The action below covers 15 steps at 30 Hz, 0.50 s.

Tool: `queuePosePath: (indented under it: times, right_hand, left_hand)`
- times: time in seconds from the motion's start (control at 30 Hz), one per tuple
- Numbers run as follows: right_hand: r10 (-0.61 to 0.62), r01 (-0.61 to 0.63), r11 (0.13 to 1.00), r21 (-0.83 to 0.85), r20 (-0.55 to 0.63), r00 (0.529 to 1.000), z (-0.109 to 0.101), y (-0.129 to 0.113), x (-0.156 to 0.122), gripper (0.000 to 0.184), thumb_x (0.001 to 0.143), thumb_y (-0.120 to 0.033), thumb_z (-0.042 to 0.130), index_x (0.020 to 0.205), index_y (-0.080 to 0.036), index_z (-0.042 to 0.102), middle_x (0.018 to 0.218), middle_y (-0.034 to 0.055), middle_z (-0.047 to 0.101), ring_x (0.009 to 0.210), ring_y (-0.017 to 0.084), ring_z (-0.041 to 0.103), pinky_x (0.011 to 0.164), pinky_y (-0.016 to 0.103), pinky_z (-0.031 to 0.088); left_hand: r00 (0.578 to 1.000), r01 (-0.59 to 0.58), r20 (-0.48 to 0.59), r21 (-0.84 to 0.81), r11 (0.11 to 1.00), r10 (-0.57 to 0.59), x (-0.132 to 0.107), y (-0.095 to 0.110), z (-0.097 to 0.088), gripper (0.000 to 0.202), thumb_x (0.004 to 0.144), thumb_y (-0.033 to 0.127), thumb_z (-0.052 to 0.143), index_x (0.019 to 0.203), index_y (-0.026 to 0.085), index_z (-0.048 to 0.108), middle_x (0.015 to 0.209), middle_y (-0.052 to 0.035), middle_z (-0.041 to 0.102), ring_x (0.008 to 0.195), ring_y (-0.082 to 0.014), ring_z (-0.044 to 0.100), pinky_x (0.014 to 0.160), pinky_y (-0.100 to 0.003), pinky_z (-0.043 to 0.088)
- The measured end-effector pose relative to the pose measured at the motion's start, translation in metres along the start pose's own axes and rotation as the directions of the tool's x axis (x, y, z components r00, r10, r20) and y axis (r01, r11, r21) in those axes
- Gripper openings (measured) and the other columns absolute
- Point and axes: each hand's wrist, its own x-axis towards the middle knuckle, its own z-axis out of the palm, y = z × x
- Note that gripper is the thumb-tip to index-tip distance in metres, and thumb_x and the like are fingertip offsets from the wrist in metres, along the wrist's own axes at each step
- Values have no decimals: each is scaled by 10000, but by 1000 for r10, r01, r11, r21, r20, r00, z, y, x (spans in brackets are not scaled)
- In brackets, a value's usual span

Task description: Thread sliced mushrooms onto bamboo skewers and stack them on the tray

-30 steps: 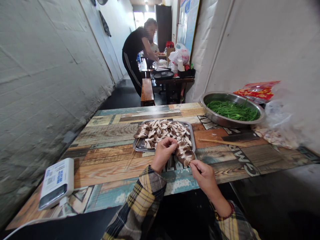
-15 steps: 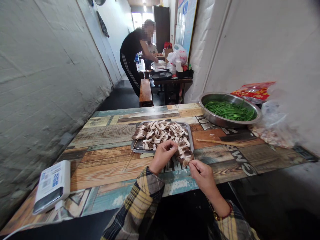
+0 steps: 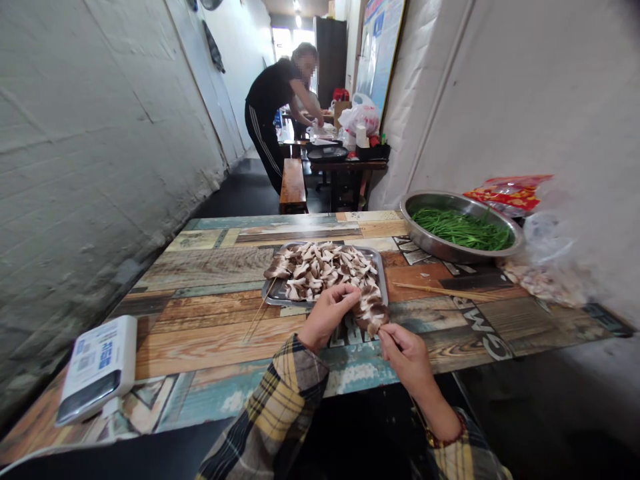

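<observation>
My left hand (image 3: 331,315) pinches the upper edge of a bunch of oyster mushrooms (image 3: 371,311), brown-capped and white inside, just over the near right corner of a metal tray. At the bunch's lower end, the fingers of my right hand (image 3: 407,357) are closed around a thin skewer, mostly hidden by the hand. Loose mushroom pieces (image 3: 330,267) are heaped in the tray (image 3: 383,270). Across its left side lies another mushroom bunch (image 3: 280,265) on wooden skewers (image 3: 261,310), whose ends stick out toward me.
More skewers (image 3: 440,291) lie right of the tray. A steel basin (image 3: 450,252) of green chives and plastic bags (image 3: 547,267) stand at the right wall. A white boxy device (image 3: 97,367) with a cable sits front left. Further back, a person (image 3: 273,93) bends over another table.
The view has shifted slightly. Both hands stay at the mushroom bunch in nearly the same pose. The person in the background has moved their arms a little.
</observation>
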Motion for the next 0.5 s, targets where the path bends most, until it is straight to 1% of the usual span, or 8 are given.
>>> queuePosePath:
  times: [0.17,0.3,0.37,0.43,0.5]
  right_hand:
    - [8,-8,1000,-23,18,1000,2,-2,1,237,888,-323,518,850,-151,677,500,-33,529,458,121,515,501,223,401]
    - [13,-11,999,-48,29,999,4,-4,2,260,888,-338,517,823,-152,687,492,-34,515,452,117,502,483,215,387]
    - [8,-7,998,-59,21,1000,4,-4,2,270,892,-344,512,806,-155,686,492,-34,510,452,114,494,484,214,383]
    - [7,-6,998,-68,14,1000,5,-4,2,280,896,-348,506,805,-155,686,491,-34,507,452,113,491,486,214,381]
    - [10,-9,997,-76,15,1000,6,-5,2,289,900,-351,500,812,-151,689,488,-34,506,450,113,490,486,215,381]
  left_hand:
    - [997,-19,-81,-24,1000,17,2,-1,0,284,667,389,744,735,131,649,636,15,554,579,-79,442,562,-203,338]
    - [991,-32,-134,-60,998,24,4,-6,-1,276,669,387,739,715,135,634,621,23,543,555,-71,425,539,-198,311]
    - [993,-17,-117,-102,995,5,5,-8,-1,292,683,403,728,784,136,664,666,8,578,582,-78,456,564,-202,331]
    - [996,19,-78,-148,989,-31,6,-10,-1,342,689,420,723,876,137,686,723,-12,613,617,-89,490,595,-211,355]
    - [997,42,-51,-164,986,-51,6,-11,-2,363,677,429,733,881,131,693,722,-16,617,614,-90,492,593,-214,355]
